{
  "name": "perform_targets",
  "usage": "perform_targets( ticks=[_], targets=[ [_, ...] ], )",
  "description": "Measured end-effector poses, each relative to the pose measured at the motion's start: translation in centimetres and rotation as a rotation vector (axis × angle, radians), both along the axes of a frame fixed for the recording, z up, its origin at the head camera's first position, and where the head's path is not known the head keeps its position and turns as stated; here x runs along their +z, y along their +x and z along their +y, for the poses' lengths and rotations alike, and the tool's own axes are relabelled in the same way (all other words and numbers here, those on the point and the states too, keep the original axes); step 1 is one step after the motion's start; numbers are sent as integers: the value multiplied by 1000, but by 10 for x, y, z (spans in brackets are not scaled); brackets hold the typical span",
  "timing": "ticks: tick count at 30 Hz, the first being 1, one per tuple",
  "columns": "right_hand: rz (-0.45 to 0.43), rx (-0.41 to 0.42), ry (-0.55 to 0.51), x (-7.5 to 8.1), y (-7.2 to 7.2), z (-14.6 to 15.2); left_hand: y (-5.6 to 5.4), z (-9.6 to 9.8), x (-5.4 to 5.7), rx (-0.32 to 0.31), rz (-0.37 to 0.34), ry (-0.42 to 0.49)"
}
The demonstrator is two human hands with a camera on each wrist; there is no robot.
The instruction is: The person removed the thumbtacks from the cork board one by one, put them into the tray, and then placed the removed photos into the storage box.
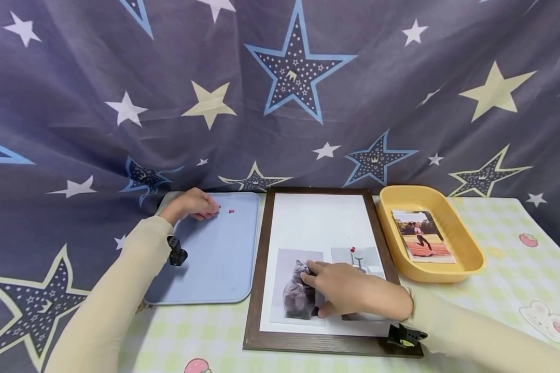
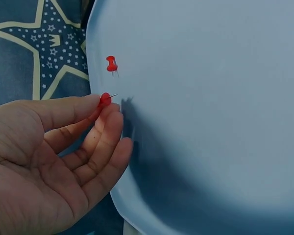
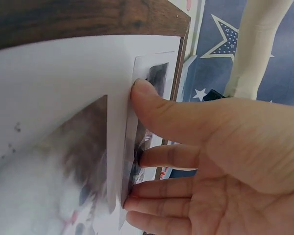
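Note:
Over the far part of a pale blue tray [image 1: 210,269], my left hand [image 1: 197,203] pinches a red push pin [image 2: 106,99] between thumb and fingertip, its metal point facing outward. A second red push pin [image 2: 111,63] lies on the tray just beyond the fingertips. My right hand [image 1: 345,290] rests with extended fingers on a photo of a grey cat [image 1: 289,290], along its right side. That photo lies on a white board [image 1: 317,217] in a dark wooden frame. Beside it, another photo [image 1: 371,261] has a red push pin [image 1: 352,249] near its top and is partly hidden by the right hand.
A yellow bin [image 1: 469,254] stands right of the board, holding a stack of photos [image 1: 422,238] with a runner on top. A green checked cloth [image 1: 499,290] covers the table. Behind everything hangs a dark star-patterned curtain [image 1: 168,62].

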State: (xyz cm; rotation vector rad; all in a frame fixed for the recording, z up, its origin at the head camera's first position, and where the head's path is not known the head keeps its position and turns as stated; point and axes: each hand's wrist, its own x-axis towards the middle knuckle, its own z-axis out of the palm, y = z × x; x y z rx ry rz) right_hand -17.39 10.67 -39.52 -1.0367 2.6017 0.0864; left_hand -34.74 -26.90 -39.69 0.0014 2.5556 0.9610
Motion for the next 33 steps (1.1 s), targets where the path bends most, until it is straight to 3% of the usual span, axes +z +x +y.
perform_targets(
  ticks=[10,19,33],
  targets=[
    [-16,-3,9,-6,1,6,-8,-1,-7,-7,-51,-21],
    [-4,48,-9,-12,-1,15,-10,1,-12,8,-76,-3],
    [25,145,-166,-29,-7,31,-9,2,-17,40,-73,-2]
  ],
)
